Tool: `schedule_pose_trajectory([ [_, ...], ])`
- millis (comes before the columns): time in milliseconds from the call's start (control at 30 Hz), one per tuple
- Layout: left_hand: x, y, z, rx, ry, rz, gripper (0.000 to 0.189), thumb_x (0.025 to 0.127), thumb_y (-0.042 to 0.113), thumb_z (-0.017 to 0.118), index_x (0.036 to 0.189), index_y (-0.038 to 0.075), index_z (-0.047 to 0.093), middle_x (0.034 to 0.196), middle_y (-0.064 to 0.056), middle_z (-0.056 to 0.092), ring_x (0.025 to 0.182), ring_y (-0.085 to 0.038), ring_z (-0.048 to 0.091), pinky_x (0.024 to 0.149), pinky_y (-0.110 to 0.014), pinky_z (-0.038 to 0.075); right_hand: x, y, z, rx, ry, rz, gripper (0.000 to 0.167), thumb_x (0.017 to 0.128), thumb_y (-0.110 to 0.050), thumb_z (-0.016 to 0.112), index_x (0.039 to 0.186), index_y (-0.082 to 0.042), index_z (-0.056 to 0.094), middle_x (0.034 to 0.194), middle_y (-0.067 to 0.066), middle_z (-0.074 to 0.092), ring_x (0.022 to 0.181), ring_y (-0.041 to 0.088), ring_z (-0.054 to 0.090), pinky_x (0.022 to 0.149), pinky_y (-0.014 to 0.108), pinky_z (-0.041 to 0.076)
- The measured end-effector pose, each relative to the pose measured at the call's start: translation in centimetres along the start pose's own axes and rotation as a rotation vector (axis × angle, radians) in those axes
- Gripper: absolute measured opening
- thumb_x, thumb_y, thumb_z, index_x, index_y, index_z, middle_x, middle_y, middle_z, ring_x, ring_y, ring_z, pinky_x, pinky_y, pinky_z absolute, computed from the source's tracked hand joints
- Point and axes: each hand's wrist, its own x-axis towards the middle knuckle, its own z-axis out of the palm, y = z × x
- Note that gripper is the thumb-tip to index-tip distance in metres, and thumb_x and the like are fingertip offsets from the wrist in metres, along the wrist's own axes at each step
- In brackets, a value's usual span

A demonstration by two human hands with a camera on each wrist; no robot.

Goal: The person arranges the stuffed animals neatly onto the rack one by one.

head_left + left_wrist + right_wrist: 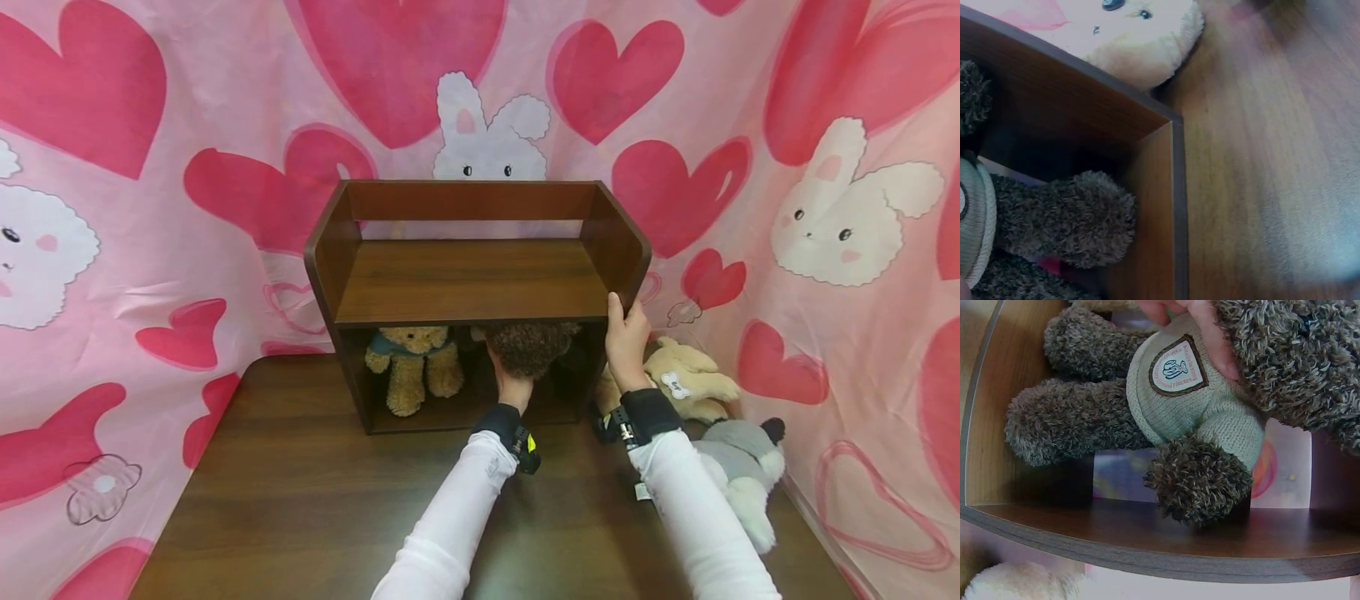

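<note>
A dark brown, curly teddy bear [532,350] in a knitted sweater [1172,419] is inside the lower compartment of a brown wooden shelf [465,283]. My left hand [513,387] reaches in from the front and holds the bear by its body, thumb and fingers against the sweater below the head. The bear's legs [1072,425] point toward the compartment floor. At the shelf's right side panel, my right hand [628,346] grips the front edge, thumb up. A tan teddy bear [407,379] in a blue top sits at the compartment's left, its head partly hidden by the upper board.
Right of the shelf, a tan plush dog [697,383] with a bone patch and a grey-and-white plush [738,467] lie on the wooden table [315,508]. A pink heart-and-rabbit cloth [247,108] hangs behind and along both sides.
</note>
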Motion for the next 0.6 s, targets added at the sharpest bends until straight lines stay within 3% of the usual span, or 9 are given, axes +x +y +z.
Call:
schedule_pose_trajectory([
  [33,0.2,-0.1,0.0,0.088,-0.003,0.005,0.064,0.098,0.027,0.041,0.146,0.025,-0.001,0.151,0.001,0.009,0.137,-0.013,0.012,0.108,-0.034,0.020,0.0,0.0,0.0,-0.001,0.003,-0.003,0.033,0.094,-0.024,0.050,0.107,0.006,0.055,0.098,0.022,0.058,0.088,0.026,0.048,0.082,0.041,0.037],
  [133,1.0,-1.3,-0.1,0.732,0.032,0.085,0.079,0.093,0.039,0.047,0.145,0.016,-0.008,0.151,-0.003,0.004,0.137,-0.015,0.007,0.108,-0.026,0.016,0.1,0.1,-0.1,-0.002,0.010,-0.011,0.033,0.094,-0.023,0.050,0.107,0.006,0.055,0.098,0.023,0.058,0.089,0.027,0.049,0.083,0.041,0.037],
  [167,1.5,-2.3,-0.2,0.890,0.047,0.126,0.083,0.091,0.043,0.048,0.145,0.013,-0.008,0.151,-0.005,0.002,0.138,-0.017,0.004,0.109,-0.026,0.011,0.1,0.1,-0.1,-0.004,0.011,-0.015,0.032,0.093,-0.022,0.050,0.107,0.007,0.055,0.099,0.023,0.059,0.090,0.028,0.049,0.084,0.042,0.037],
  [233,3.0,-5.4,-0.4,1.083,0.032,0.206,0.079,0.093,0.043,0.044,0.146,0.014,-0.007,0.152,-0.007,0.000,0.138,-0.021,0.001,0.110,-0.032,0.006,0.0,0.0,-0.1,-0.004,0.011,-0.019,0.032,0.093,-0.022,0.051,0.107,0.007,0.055,0.100,0.024,0.059,0.091,0.029,0.050,0.085,0.042,0.038],
  [300,4.6,-8.6,-0.8,1.233,0.009,0.245,0.081,0.092,0.045,0.046,0.147,0.014,-0.005,0.152,-0.010,-0.004,0.138,-0.027,-0.003,0.110,-0.042,0.002,0.0,0.0,-0.2,-0.007,0.011,-0.021,0.032,0.093,-0.021,0.050,0.107,0.007,0.055,0.101,0.025,0.059,0.092,0.030,0.050,0.085,0.043,0.037],
  [400,7.1,-15.2,-1.4,1.319,0.041,0.357,0.085,0.089,0.047,0.051,0.147,0.019,-0.004,0.152,-0.010,-0.010,0.137,-0.031,-0.009,0.108,-0.050,0.002,0.0,0.0,-0.2,-0.007,0.015,-0.018,0.032,0.094,-0.021,0.050,0.107,0.007,0.055,0.101,0.025,0.059,0.093,0.031,0.050,0.085,0.044,0.037],
  [467,7.6,-17.2,-1.6,1.283,0.083,0.408,0.091,0.085,0.044,0.059,0.147,0.020,-0.002,0.151,-0.012,-0.012,0.136,-0.032,-0.012,0.108,-0.052,0.008,0.0,0.0,-0.2,-0.010,0.018,-0.018,0.032,0.093,-0.021,0.050,0.107,0.007,0.055,0.101,0.025,0.058,0.092,0.031,0.050,0.085,0.044,0.037],
  [533,7.2,-16.7,-1.5,1.226,0.127,0.430,0.093,0.083,0.039,0.063,0.147,0.019,-0.001,0.151,-0.012,-0.012,0.136,-0.032,-0.011,0.106,-0.049,0.019,0.0,0.0,-0.1,-0.015,0.015,-0.017,0.033,0.094,-0.022,0.050,0.107,0.007,0.055,0.101,0.025,0.059,0.092,0.031,0.050,0.085,0.044,0.037],
  [600,5.8,-13.1,-1.1,1.141,0.146,0.427,0.086,0.087,0.032,0.060,0.148,0.018,0.001,0.151,-0.013,-0.009,0.137,-0.032,-0.007,0.104,-0.047,0.025,0.0,0.0,-0.1,-0.019,0.008,-0.015,0.033,0.094,-0.022,0.050,0.108,0.007,0.055,0.102,0.025,0.059,0.093,0.031,0.050,0.085,0.044,0.037],
])
